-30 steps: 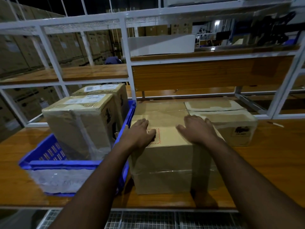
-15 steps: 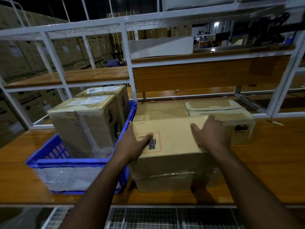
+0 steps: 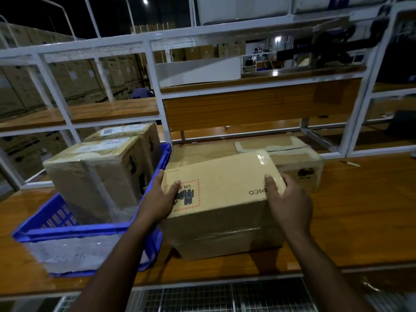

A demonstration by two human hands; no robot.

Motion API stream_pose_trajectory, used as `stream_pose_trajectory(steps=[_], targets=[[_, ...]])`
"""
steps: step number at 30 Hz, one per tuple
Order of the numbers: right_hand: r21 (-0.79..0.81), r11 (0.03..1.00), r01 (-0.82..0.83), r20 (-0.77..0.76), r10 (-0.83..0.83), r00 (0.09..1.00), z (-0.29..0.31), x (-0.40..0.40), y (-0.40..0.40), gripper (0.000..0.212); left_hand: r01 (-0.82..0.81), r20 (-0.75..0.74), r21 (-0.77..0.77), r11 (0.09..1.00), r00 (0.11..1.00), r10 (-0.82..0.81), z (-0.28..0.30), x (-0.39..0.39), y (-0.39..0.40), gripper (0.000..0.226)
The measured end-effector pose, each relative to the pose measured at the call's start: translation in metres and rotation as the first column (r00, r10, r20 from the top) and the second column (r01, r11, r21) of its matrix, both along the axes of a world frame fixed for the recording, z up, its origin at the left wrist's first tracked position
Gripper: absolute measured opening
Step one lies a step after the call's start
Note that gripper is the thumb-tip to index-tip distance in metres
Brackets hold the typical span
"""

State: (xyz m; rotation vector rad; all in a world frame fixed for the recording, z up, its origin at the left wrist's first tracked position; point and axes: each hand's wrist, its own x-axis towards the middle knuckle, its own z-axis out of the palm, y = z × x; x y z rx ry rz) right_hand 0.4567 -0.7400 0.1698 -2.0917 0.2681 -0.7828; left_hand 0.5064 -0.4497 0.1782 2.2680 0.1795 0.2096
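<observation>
A brown cardboard box (image 3: 222, 183) with a red-bordered UN label and the word PICO sits tilted on the wooden bench, its near side raised. My left hand (image 3: 161, 199) grips its left side, thumb on the top face. My right hand (image 3: 287, 199) grips its right side, thumb over the top edge. The box's underside is hidden.
A blue plastic crate (image 3: 90, 230) to the left holds two plastic-wrapped cardboard boxes (image 3: 99, 174). Another flat carton (image 3: 299, 163) lies behind the held box. A white metal shelf frame (image 3: 155, 86) rises at the back. Bare wooden bench (image 3: 360, 210) extends right.
Both hands slid from the top of the box to its sides and took hold. The box has tipped and lifted toward me.
</observation>
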Motion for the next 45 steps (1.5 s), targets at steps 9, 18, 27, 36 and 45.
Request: stream_pose_trajectory(steps=[9,18,27,36,45], targets=[[-0.078,0.997,0.025,0.248,-0.005,0.969,0.074,0.014,-0.007,0.042,-0.008,-0.033,-0.465,0.885,0.999,-0.008,-0.034,-0.018,-0.063,0.066],[-0.617,0.761,-0.201,-0.053,0.215,0.975,0.085,0.009,0.079,0.065,0.114,-0.115,-0.654,0.748,0.962,-0.247,-0.042,-0.033,-0.101,0.041],[-0.462,0.752,-0.47,-0.076,0.495,0.866,0.065,0.007,0.105,0.045,0.249,0.334,-0.344,0.905,0.933,-0.13,0.013,-0.022,-0.098,0.018],[-0.542,0.84,0.011,0.106,0.055,0.993,0.044,0.031,0.021,0.044,0.088,0.653,0.294,0.952,0.709,-0.268,0.023,-0.014,-0.114,0.052],[-0.587,0.801,0.116,0.215,0.016,0.976,0.035,0.033,0.008,0.037,-0.044,0.712,0.421,0.906,0.634,-0.301,0.01,0.0,-0.114,0.042]])
